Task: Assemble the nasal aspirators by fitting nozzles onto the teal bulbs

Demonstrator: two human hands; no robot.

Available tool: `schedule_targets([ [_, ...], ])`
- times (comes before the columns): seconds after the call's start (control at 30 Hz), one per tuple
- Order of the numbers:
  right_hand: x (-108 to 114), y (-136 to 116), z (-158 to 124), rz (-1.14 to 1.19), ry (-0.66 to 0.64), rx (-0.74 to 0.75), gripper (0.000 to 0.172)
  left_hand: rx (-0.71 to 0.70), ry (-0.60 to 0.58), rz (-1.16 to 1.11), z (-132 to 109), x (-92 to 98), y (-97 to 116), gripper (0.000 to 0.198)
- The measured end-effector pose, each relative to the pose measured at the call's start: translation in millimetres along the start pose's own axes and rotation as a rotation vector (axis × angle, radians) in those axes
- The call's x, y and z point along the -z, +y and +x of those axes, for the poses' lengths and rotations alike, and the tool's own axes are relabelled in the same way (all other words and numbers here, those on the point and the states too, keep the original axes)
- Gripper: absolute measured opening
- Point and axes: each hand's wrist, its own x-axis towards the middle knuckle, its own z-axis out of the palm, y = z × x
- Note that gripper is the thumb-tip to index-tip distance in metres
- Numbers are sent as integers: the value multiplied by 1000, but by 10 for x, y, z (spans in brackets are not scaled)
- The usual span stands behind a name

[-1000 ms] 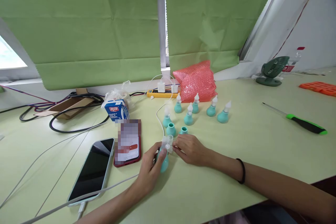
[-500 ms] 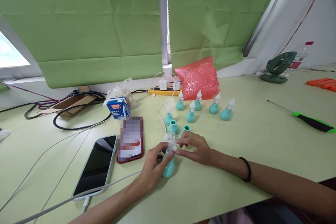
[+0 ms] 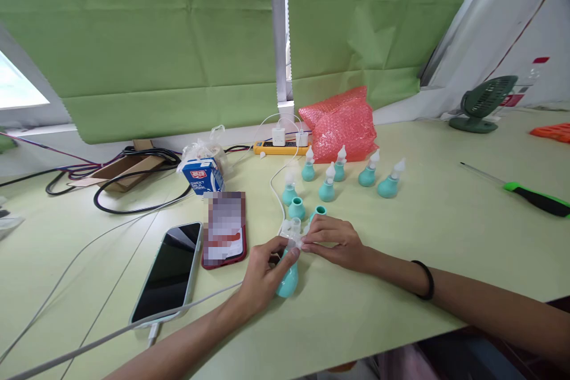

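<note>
Pointing lengthwise away, clear-topped teal bulb (image 3: 288, 283)

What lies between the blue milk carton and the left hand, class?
In the head view, a red-cased phone lies on the table between the blue milk carton and the left hand, which holds a teal bulb.

You've got bright, even light and soft shadows, but the window (image 3: 18, 88) up left of the red-cased phone (image 3: 225, 228) is blown out, and that phone's screen is pixelated.
</note>
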Motion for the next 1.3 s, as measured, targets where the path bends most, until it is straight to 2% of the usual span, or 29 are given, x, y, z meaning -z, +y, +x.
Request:
schedule_targets([
  [0.13, -4, -13, -31, -172, -11, 95, 10, -4, 1, -7, 7, -8, 1, 25],
  [0.23, -1, -29, -42, -218, 7, 98, 13, 22, 13, -34, 13, -13, 7, 25],
  [0.33, -2, -57, -35, -208, 26, 85, 16, 36, 32, -50, 14, -16, 6, 26],
  [0.6, -21, -39, -28, -137, -24, 107, 18, 32, 56, 5, 5, -17, -35, 26],
  [1.0, 42, -47, -21, -393, -128, 325, 12, -48, 89, 153, -14, -35, -12, 24],
  [1.17, 30, -54, -44, -470, -154, 313, 8, -46, 93, 134, -24, -36, -17, 23],
  [1.3, 12, -38, -40, -417, -116, 237, 8, -6, 97, 81, -13, -33, -23, 25],
])
